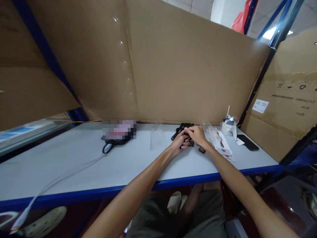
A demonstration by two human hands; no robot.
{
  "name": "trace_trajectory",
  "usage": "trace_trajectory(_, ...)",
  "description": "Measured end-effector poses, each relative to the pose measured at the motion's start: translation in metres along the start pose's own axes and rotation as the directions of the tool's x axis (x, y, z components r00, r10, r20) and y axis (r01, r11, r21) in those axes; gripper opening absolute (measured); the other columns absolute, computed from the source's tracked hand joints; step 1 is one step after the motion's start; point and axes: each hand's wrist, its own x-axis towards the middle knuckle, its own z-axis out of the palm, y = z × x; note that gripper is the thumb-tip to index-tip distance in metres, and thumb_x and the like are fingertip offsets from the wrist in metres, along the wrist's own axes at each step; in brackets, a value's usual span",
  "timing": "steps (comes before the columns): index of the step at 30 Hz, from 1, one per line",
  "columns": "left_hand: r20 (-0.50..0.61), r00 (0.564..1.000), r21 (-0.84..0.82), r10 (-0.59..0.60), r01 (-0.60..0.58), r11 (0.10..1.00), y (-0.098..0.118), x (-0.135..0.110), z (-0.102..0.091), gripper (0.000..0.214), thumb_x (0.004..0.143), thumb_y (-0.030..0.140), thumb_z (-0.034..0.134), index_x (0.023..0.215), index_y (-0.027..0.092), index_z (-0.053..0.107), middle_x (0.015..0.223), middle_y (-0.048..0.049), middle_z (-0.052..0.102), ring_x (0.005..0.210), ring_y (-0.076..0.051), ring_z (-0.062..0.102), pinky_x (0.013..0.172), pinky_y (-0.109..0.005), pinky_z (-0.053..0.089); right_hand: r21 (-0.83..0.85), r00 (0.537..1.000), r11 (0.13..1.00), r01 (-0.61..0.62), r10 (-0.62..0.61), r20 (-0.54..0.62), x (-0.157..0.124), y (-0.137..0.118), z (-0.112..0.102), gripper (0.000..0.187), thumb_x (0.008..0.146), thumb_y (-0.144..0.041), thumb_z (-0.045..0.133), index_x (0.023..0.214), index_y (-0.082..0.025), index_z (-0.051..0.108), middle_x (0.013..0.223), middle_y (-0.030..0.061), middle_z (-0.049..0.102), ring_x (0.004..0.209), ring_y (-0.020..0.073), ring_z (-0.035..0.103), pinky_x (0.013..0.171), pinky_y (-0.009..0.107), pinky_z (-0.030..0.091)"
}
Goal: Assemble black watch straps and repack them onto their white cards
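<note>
My left hand (179, 142) is closed, its fingers curled around a small dark thing mostly hidden by them. Against it, my right hand (197, 134) makes a pinch at the top of the left fist; what lies between those fingertips I cannot make out. Just behind both hands is a bunch of black long-handled items (176, 133), partly covered by the hands. A small dark brown piece (201, 150) rests on the table below my right wrist.
Clear plastic bags (157, 137) lie left of the hands. To the right are white printed boxes (224, 143), a black phone (248, 142) and a wrapped cup (228, 125). A blurred device (120, 130) with a cable stands left. Cardboard walls (185, 66) enclose the table (81, 168).
</note>
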Motion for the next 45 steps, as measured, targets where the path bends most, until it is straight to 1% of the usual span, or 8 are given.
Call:
trace_trajectory(7,-0.002,1.0,0.025,-0.012,0.012,1.0,-0.001,-0.001,0.0,0.065,0.079,0.011,0.062,0.14,0.029,0.046,0.06,0.0118,0.032,0.037,-0.004,0.029,0.041,-0.015,0.008,-0.143,1.0,0.99,0.001,-0.002,-0.006,-0.002,-0.003,-0.008,0.041,0.104,-0.04,0.055,0.075,-0.023,0.077,0.075,0.0051,0.075,0.067,0.018,0.06,0.061,0.029,0.028)
trace_trajectory(11,-0.015,1.0,0.012,-0.004,0.004,1.0,0.0,-0.001,-0.001,0.066,0.078,0.011,0.062,0.139,0.029,0.046,0.06,0.0119,0.033,0.037,-0.004,0.03,0.041,-0.015,0.008,-0.182,1.0,0.983,-0.013,0.013,-0.001,-0.002,-0.003,-0.009,0.042,0.104,-0.04,0.054,0.075,-0.022,0.078,0.076,0.007,0.076,0.068,0.019,0.061,0.061,0.03,0.03)
trace_trajectory(18,0.001,1.0,0.032,0.006,-0.006,0.999,-0.001,0.001,-0.003,0.049,0.077,0.012,0.063,0.122,0.024,0.05,0.059,0.0119,0.035,0.037,-0.003,0.029,0.04,-0.014,0.007,-0.051,0.998,0.998,0.031,-0.029,0.055,-0.002,-0.004,-0.005,0.047,0.105,-0.042,0.051,0.074,-0.021,0.079,0.066,0.001,0.07,0.064,0.0161,0.059,0.062,0.028,0.031)
trace_trajectory(27,0.004,1.0,0.001,-0.02,0.02,1.0,-0.003,0.002,-0.004,0.079,0.077,0.01,0.064,0.149,0.031,0.041,0.06,0.0128,0.033,0.036,-0.004,0.03,0.041,-0.015,0.006,-0.209,0.998,0.977,-0.052,0.059,0.029,-0.002,-0.007,-0.013,0.041,0.106,-0.039,0.053,0.082,-0.02,0.081,0.082,0.0066,0.078,0.072,0.0167,0.063,0.064,0.028,0.029)
trace_trajectory(34,0.013,1.0,-0.013,-0.014,0.014,1.0,-0.002,0.002,-0.004,0.069,0.075,0.009,0.065,0.139,0.028,0.047,0.059,0.0126,0.033,0.037,-0.004,0.03,0.042,-0.015,0.005,-0.068,0.999,0.996,0.049,-0.047,0.021,-0.003,-0.005,-0.012,0.036,0.106,-0.037,0.051,0.093,-0.023,0.081,0.088,0.0035,0.079,0.076,0.0167,0.064,0.066,0.026,0.033)
trace_trajectory(36,0.018,1.0,-0.01,-0.007,0.007,1.0,-0.001,0.001,-0.003,0.068,0.075,0.009,0.065,0.138,0.027,0.048,0.059,0.0124,0.034,0.037,-0.004,0.03,0.042,-0.014,0.006,-0.075,0.998,0.995,0.058,-0.056,0.028,-0.003,-0.004,-0.012,0.036,0.106,-0.037,0.052,0.09,-0.022,0.08,0.086,0.0035,0.078,0.075,0.0167,0.063,0.065,0.026,0.032)
trace_trajectory(39,0.002,1.0,-0.007,-0.003,0.003,1.0,0.0,0.0,-0.002,0.071,0.075,0.009,0.063,0.141,0.028,0.047,0.059,0.0121,0.034,0.037,-0.004,0.031,0.042,-0.014,0.007,-0.13,1.0,0.991,0.017,-0.014,0.024,-0.003,-0.005,-0.012,0.039,0.105,-0.037,0.054,0.078,-0.02,0.077,0.077,0.0044,0.075,0.068,0.0162,0.059,0.062,0.027,0.028)
trace_trajectory(45,-0.039,0.999,-0.058,-0.014,0.012,0.998,0.001,0.0,0.0,0.073,0.079,0.012,0.057,0.147,0.031,0.042,0.058,0.0114,0.034,0.036,-0.006,0.03,0.041,-0.015,0.007,-0.086,0.992,0.99,-0.116,0.112,-0.049,0.003,0.004,-0.012,0.036,0.102,-0.035,0.055,0.076,-0.02,0.075,0.072,0.0041,0.073,0.066,0.0163,0.058,0.061,0.027,0.03)
